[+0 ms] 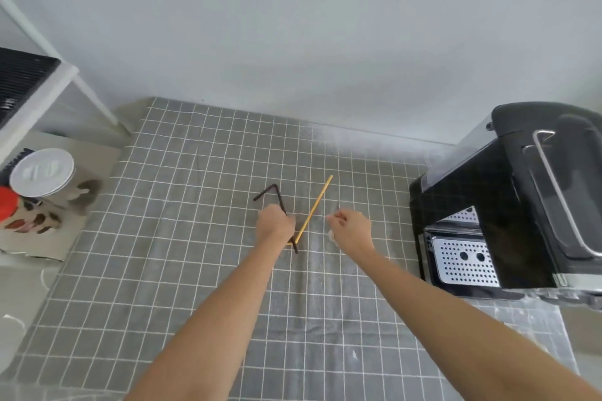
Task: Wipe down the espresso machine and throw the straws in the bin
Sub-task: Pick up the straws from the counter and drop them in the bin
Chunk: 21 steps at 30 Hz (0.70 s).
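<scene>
head view: straw gathering underway, left hand [275, 225] clenched on bent dark plastic straw [277, 196] and thin yellow straw [314, 208], right hand [353, 228] pinching something pale i cannot identify; next needs the bin, unseen.

Plain pale wall [293, 26], white shelf frame [49, 85]

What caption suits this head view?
Left hand grips black straw and yellow straw; right hand hovers near the espresso machine.
</scene>
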Each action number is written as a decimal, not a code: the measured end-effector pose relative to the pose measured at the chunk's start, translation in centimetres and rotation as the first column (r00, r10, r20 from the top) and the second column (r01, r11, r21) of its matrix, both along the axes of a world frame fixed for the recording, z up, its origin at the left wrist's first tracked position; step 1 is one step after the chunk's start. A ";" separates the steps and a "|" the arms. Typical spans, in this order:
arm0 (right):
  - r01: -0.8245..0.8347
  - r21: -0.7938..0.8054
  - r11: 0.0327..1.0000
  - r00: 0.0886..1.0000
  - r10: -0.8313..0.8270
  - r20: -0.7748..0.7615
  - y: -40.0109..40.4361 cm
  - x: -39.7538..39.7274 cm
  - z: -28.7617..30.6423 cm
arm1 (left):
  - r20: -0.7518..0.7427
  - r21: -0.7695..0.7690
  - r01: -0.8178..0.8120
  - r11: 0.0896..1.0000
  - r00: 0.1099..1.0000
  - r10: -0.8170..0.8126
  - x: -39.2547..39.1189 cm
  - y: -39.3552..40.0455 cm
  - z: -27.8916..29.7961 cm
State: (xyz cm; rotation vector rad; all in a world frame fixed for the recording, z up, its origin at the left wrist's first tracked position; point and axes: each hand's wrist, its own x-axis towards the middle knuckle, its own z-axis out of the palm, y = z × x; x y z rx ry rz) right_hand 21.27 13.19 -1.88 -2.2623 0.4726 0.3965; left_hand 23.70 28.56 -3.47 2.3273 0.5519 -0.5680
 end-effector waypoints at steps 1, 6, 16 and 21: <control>0.002 -0.011 1.000 1.000 -0.002 -0.014 0.7 0.8 -0.3 | 0.018 -0.006 0.000 1.000 1.000 0.000 -0.3 0.5 -0.1; 0.035 -0.095 0.995 0.990 -0.048 -0.133 4.5 3.8 -2.8 | 0.074 -0.046 0.098 0.994 0.993 -0.095 -2.3 4.2 -0.3; -0.102 -0.068 0.992 0.972 0.085 -0.219 5.2 1.6 -1.6 | 0.133 -0.156 0.105 0.982 0.987 -0.085 -4.2 5.1 3.0; -0.006 0.191 0.982 0.981 0.043 -0.190 -0.3 -3.8 0.6 | 0.011 -0.274 0.163 0.948 0.986 -0.166 -6.7 2.8 6.0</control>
